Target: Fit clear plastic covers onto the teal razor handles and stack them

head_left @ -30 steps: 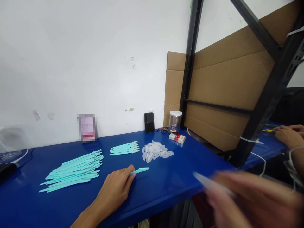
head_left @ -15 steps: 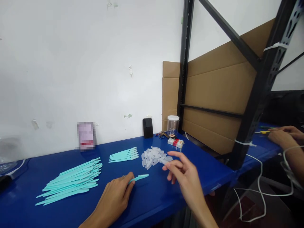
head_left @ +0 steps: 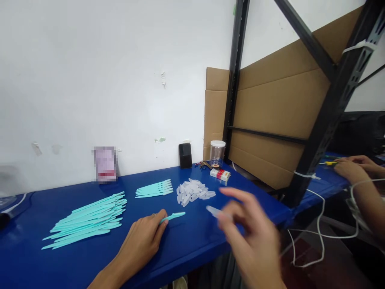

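My left hand (head_left: 147, 232) rests low over the table, fingers closed around the handle of a turquoise eyebrow razor (head_left: 176, 216) whose blade end points right. Between thumb and fingers of my right hand (head_left: 251, 228), smeared by motion, is a small translucent white blade cap (head_left: 213, 210). A heap of similar caps (head_left: 192, 191) lies just beyond the two hands. To its left, several turquoise razors (head_left: 154, 188) are lined up in a neat row. Farther left is a larger, looser pile of turquoise razors (head_left: 87, 220).
Along the back of the blue table (head_left: 186, 261) stand a pinkish blurred box (head_left: 105, 163), a black phone (head_left: 185, 155) and a clear jar (head_left: 217, 152). A red-and-white packet (head_left: 220, 174) lies before the jar. A black rack post (head_left: 319, 120) rises at right; another person's hands (head_left: 351, 166) work beyond it.
My right hand has drawn back from the heap, toward me and to the right, with one cap pinched in it. My left hand still holds the razor; the view has shifted slightly.
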`<state>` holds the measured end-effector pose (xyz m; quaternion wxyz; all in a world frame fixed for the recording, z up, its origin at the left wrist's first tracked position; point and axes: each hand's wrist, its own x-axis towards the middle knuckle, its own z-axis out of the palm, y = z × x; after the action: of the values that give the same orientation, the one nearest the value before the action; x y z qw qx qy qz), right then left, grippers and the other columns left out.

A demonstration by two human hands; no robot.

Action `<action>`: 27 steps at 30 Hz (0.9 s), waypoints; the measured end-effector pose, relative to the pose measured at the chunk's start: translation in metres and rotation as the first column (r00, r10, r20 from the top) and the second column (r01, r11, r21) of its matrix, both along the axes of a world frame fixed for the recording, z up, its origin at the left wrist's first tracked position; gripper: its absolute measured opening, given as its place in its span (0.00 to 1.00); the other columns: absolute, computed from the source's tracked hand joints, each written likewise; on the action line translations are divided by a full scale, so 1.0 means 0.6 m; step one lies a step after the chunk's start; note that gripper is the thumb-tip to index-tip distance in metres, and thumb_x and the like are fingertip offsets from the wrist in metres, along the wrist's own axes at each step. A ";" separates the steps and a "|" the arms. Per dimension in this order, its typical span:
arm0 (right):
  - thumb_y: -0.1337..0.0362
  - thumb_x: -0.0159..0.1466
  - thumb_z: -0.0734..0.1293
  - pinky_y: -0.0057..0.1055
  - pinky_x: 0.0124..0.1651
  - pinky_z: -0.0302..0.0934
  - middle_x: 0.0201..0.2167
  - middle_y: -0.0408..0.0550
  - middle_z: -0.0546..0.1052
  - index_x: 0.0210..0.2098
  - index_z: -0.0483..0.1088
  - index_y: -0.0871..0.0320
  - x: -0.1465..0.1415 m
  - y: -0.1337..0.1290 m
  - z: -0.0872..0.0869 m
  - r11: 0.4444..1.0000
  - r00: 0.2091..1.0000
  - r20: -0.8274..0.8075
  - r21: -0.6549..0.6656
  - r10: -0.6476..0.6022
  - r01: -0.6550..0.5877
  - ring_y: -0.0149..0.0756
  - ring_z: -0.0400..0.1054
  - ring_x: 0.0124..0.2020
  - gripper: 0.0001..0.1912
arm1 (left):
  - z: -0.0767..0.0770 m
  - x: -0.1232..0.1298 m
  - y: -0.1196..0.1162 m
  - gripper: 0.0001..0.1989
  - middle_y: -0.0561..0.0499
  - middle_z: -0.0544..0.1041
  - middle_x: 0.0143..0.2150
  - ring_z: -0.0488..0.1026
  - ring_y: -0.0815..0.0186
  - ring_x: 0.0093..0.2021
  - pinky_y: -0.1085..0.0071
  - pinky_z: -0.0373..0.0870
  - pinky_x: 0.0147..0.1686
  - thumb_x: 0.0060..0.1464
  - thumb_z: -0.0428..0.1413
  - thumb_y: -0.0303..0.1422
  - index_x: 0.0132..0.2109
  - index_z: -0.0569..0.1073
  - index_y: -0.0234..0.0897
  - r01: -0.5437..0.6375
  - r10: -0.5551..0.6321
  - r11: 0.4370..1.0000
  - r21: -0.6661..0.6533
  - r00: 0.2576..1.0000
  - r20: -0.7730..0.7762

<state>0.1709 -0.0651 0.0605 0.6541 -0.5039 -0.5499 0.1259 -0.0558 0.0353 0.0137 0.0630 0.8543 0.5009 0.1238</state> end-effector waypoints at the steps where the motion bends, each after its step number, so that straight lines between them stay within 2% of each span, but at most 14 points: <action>1: 0.62 0.63 0.66 0.27 0.24 0.61 0.21 0.38 0.71 0.51 0.69 0.54 -0.008 0.015 0.002 0.997 0.999 0.001 -0.054 0.053 -0.052 0.31 0.63 0.21 0.17 | 0.000 0.000 0.000 0.12 0.53 0.76 0.33 0.74 0.59 0.34 0.70 0.56 0.31 0.69 0.39 0.37 0.39 0.64 0.44 0.000 0.000 1.000 0.002 1.000 0.000; 3: 0.61 0.64 0.66 0.27 0.27 0.62 0.24 0.39 0.73 0.53 0.66 0.54 -0.016 0.039 -0.002 0.996 0.996 -0.060 -0.060 0.061 -0.064 0.31 0.64 0.22 0.18 | -0.001 0.001 0.001 0.12 0.53 0.76 0.32 0.74 0.59 0.33 0.70 0.55 0.31 0.69 0.39 0.37 0.39 0.64 0.44 0.000 0.000 1.000 0.001 1.000 0.002; 5: 0.58 0.64 0.67 0.28 0.27 0.62 0.29 0.42 0.77 0.51 0.66 0.54 -0.015 0.056 -0.014 0.996 0.984 -0.167 -0.042 0.068 -0.076 0.30 0.66 0.22 0.17 | 0.000 0.001 0.001 0.12 0.53 0.76 0.32 0.74 0.60 0.33 0.70 0.55 0.31 0.69 0.39 0.37 0.38 0.63 0.44 0.001 -0.001 1.000 -0.006 1.000 0.016; 6: 0.57 0.63 0.68 0.27 0.25 0.62 0.30 0.44 0.78 0.48 0.67 0.55 -0.012 0.064 -0.021 0.990 0.969 -0.221 -0.061 0.111 -0.127 0.30 0.66 0.22 0.16 | 0.000 0.001 0.001 0.12 0.53 0.75 0.32 0.73 0.60 0.33 0.70 0.55 0.31 0.69 0.39 0.37 0.38 0.63 0.44 0.001 0.000 1.000 -0.009 1.000 0.030; 9: 0.55 0.61 0.69 0.25 0.20 0.57 0.31 0.49 0.80 0.39 0.69 0.57 -0.002 0.090 -0.041 0.906 0.879 -0.367 -0.175 0.304 -0.386 0.32 0.68 0.21 0.13 | 0.002 -0.001 0.001 0.12 0.54 0.74 0.31 0.72 0.61 0.33 0.71 0.56 0.31 0.69 0.39 0.37 0.37 0.63 0.43 0.007 -0.006 1.000 -0.019 0.997 0.078; 12: 0.56 0.59 0.71 0.24 0.19 0.56 0.28 0.48 0.80 0.34 0.70 0.59 -0.003 0.113 -0.055 0.837 0.816 -0.438 -0.216 0.378 -0.504 0.31 0.67 0.20 0.12 | 0.002 -0.003 -0.001 0.13 0.55 0.73 0.30 0.72 0.61 0.31 0.70 0.56 0.32 0.69 0.39 0.38 0.37 0.62 0.43 0.017 -0.014 0.999 -0.028 0.994 0.110; 19: 0.56 0.60 0.69 0.22 0.16 0.54 0.27 0.47 0.78 0.34 0.69 0.59 -0.028 0.128 -0.080 0.830 0.844 -0.380 -0.265 0.377 -0.490 0.30 0.67 0.20 0.11 | -0.005 -0.004 0.001 0.13 0.55 0.72 0.29 0.71 0.62 0.31 0.70 0.56 0.32 0.69 0.39 0.38 0.36 0.62 0.43 0.047 -0.040 0.998 -0.043 0.986 0.160; 27: 0.57 0.59 0.67 0.21 0.15 0.53 0.27 0.46 0.79 0.34 0.70 0.59 -0.031 0.139 -0.100 0.803 0.847 -0.341 -0.308 0.407 -0.510 0.29 0.66 0.18 0.11 | -0.010 -0.007 0.001 0.13 0.56 0.72 0.30 0.70 0.63 0.31 0.70 0.53 0.31 0.69 0.40 0.38 0.36 0.63 0.43 0.047 -0.042 0.999 -0.025 0.985 0.169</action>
<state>0.1523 0.0184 0.0004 0.5564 -0.4527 -0.5303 0.4520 -0.0598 0.0357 0.0075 0.1203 0.8506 0.4765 0.1868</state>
